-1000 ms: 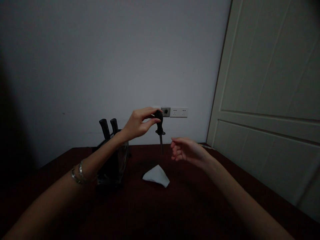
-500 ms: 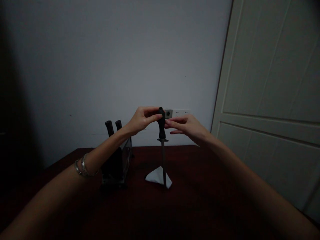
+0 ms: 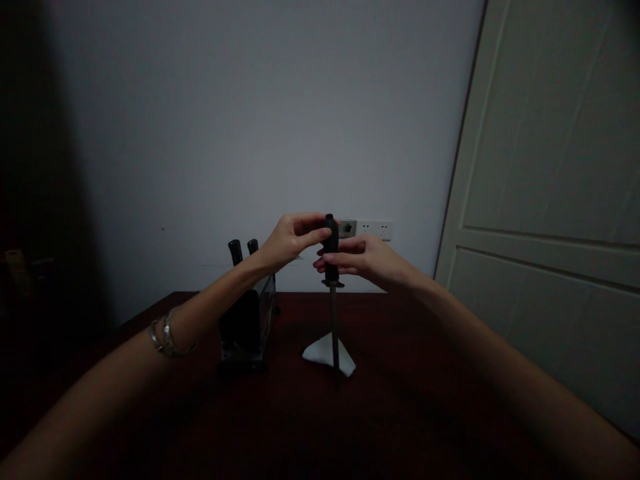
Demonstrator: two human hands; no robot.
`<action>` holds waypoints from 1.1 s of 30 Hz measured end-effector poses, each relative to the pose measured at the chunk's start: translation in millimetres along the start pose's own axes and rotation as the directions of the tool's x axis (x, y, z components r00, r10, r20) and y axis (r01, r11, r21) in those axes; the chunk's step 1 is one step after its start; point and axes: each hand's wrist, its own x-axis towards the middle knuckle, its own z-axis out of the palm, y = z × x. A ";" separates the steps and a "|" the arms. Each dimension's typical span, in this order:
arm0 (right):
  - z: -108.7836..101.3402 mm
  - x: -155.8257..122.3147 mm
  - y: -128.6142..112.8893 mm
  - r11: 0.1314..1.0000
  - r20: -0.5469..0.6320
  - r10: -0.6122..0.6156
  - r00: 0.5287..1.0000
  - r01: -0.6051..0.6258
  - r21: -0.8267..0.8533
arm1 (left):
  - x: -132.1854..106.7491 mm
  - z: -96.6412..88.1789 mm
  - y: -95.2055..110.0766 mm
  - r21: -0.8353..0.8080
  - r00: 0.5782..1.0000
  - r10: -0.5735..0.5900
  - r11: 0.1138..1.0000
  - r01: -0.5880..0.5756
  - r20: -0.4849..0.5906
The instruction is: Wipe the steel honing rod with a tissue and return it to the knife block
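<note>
A honing steel [image 3: 334, 327] with a black handle and a thin dark rod points straight down over the dark red table. My left hand [image 3: 295, 239] pinches the upper part of the handle between thumb and fingers. Lower on the same handle, my right hand [image 3: 367, 257] has its thumb in front and fingers behind, closed around it. The rod passes in front of a folded white cloth [image 3: 320, 351] lying on the table; whether its tip touches the surface I cannot tell. A bracelet circles my left wrist.
A dark knife block [image 3: 243, 327] with two black handles sticking up stands left of the cloth, partly behind my left forearm. The table [image 3: 295, 420] meets a pale wall with a socket panel [image 3: 375, 229]. A panelled door [image 3: 545, 167] is at the right.
My right hand's fingers have closed around the lower handle; before, they were at its right side. The whole scene has shifted slightly right in view. My left hand keeps its grip.
</note>
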 end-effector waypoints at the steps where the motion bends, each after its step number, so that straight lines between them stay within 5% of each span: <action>1: 1.9 1.3 -0.7 1.000 0.004 0.006 1.000 -0.006 0.013 | -1.0 -1.8 0.8 0.001 1.000 0.003 1.000 -0.003 -0.006; 10: 12.5 22.3 4.3 0.995 -0.025 -0.036 0.999 0.039 0.093 | -3.6 -16.1 5.0 -0.022 0.997 -0.079 0.997 0.079 0.023; 14: 11.0 41.4 2.5 0.993 -0.060 -0.025 0.998 0.032 0.115 | -5.4 -28.1 10.4 -0.053 0.986 -0.045 0.998 0.037 -0.158; 17: 7.7 63.7 -10.7 0.992 -0.104 -0.036 0.994 0.048 0.119 | -10.8 -53.0 17.6 -0.028 0.918 0.013 0.999 -0.026 -0.397; 23: 0.5 120.9 -56.0 0.976 -0.161 -0.198 0.967 0.210 0.064 | -33.8 -168.4 7.7 0.050 0.641 0.045 0.999 -0.010 -0.767; 26: -1.7 151.8 -75.2 0.965 -0.180 -0.255 0.950 0.260 0.004 | -60.6 -221.4 -19.5 -0.072 0.347 -0.147 0.972 0.222 -0.926; 29: -5.5 188.2 -88.6 0.961 -0.205 -0.277 0.939 0.266 -0.080 | -108.0 -238.6 -62.0 -0.167 0.145 -0.235 0.913 0.372 -0.961; 33: -9.4 240.1 -100.6 0.956 -0.214 -0.274 0.937 0.241 -0.169 | -193.8 -218.2 -131.8 -0.371 -0.118 -0.375 0.728 0.577 -0.919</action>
